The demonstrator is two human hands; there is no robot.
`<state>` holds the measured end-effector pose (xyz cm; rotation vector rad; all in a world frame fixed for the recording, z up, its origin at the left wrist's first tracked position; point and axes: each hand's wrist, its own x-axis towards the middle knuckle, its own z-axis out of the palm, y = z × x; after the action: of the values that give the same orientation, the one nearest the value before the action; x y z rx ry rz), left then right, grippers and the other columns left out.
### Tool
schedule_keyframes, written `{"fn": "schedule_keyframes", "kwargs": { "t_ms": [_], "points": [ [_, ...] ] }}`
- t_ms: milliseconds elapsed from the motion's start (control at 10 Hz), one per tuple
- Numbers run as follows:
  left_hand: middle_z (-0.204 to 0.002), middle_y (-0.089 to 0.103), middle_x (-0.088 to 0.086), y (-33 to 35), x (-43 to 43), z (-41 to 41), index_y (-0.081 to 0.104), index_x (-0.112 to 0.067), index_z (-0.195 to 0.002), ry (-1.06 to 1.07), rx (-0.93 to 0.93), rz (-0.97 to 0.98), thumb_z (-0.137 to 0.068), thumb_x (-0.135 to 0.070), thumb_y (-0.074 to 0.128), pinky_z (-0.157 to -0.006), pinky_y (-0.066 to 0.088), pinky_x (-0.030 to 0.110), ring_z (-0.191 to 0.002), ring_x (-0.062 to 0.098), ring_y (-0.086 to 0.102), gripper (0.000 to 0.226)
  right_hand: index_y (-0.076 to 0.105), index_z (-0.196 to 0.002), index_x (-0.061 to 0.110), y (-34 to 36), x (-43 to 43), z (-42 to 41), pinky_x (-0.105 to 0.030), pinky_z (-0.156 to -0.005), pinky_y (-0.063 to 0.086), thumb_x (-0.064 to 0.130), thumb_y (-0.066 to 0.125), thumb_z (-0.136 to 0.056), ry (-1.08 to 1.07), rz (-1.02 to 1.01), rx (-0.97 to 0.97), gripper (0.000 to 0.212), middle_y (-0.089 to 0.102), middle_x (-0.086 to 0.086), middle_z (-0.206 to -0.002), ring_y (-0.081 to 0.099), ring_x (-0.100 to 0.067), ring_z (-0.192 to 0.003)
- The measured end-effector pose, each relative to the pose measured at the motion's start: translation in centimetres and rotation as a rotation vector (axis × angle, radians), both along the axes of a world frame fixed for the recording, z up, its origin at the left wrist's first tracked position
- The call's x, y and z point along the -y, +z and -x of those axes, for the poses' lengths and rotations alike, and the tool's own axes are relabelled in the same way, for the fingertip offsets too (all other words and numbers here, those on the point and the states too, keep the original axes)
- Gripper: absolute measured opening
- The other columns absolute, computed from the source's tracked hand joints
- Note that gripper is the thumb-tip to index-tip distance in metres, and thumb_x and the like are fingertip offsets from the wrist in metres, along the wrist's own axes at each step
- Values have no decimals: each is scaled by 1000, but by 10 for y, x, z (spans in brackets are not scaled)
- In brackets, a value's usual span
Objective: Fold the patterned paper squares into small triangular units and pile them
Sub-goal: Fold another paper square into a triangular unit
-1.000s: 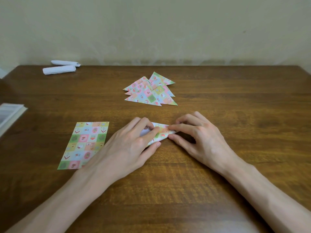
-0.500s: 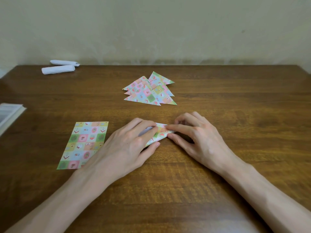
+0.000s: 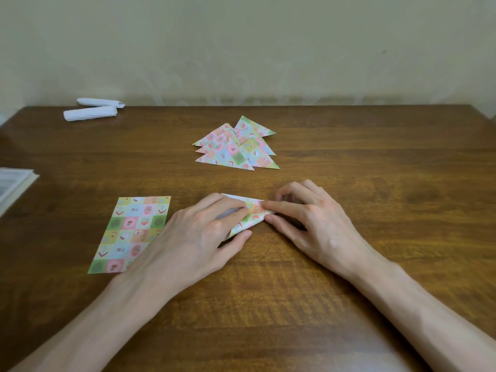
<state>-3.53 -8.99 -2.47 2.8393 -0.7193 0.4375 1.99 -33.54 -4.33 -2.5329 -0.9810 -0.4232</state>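
- Almost nothing moves over the last second: your left hand [image 3: 193, 237] and right hand [image 3: 319, 224] stay together at the middle of the frame, both on the half-folded paper [image 3: 249, 220].
- The only shift is small: your right forefinger creeps a little leftward along the top fold, towards the left fingertips.
- Your left hand lies flat over the paper's left part and presses it to the table [image 3: 375, 157], thumb against the lower edge.
- Your right forefinger and thumb close on the paper's right tip, and the other fingers curl behind.
- I judge that you are sharpening a crease, so this unit is mid-fold and not ready to go on the pile.
- The pile of triangles [image 3: 236, 149] sits unchanged above centre, well apart from your hands. The flat patterned sheet [image 3: 131, 232] waits at lower left, its corner under your left wrist.
- Your left hand hides most of the paper, so I cannot tell which fold you are on.
- The units in the pile overlap too much to count.
- At the left edge, a pale stack [image 3: 13, 181] is cut off and unclear, and two white paper rolls [image 3: 91, 110] lie at upper left.
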Motion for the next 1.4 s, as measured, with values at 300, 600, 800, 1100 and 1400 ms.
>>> {"fn": "schedule_keyframes", "kwargs": {
  "t_ms": [300,600,800,1100,1400],
  "points": [
    [-126,64,-9,0,0,-1,72,-18,-128,-7,-8,-5,-100,-50,46,-68,60,32,-117,12,59,50,72,-128,29,0,0,0,-40,-79,49,46,54,-105,-2,4,7,34,58,10,-112,50,-14,-96],
    [-120,66,-15,0,2,-5,76,-20,-118,13,-54,161,-108,-48,38,-81,58,34,-115,6,58,49,72,-128,31,0,0,1,-41,-77,49,47,53,-106,-8,7,5,33,58,10,-112,51,-16,-95],
    [-100,67,-20,-8,3,-20,80,-25,-99,74,-89,348,-98,-43,61,-81,50,27,-98,4,59,26,72,-128,31,1,0,1,-40,-79,50,49,52,-105,-6,5,-14,35,57,12,-112,50,-14,-96],
    [-105,65,-22,-13,-3,-25,78,-30,-105,33,-127,360,-91,-38,75,-81,38,10,-98,2,55,17,72,-128,32,1,0,1,-41,-79,50,50,52,-106,0,-12,-41,35,56,12,-111,50,-14,-95],
    [-109,65,-19,-11,-3,-27,79,-28,-109,30,-144,330,-90,-37,74,-80,35,11,-99,4,53,22,68,-130,38,9,5,-6,-29,-102,45,44,71,-89,-12,-253,-333,42,56,15,-119,56,-10,-116]
  ]
}}
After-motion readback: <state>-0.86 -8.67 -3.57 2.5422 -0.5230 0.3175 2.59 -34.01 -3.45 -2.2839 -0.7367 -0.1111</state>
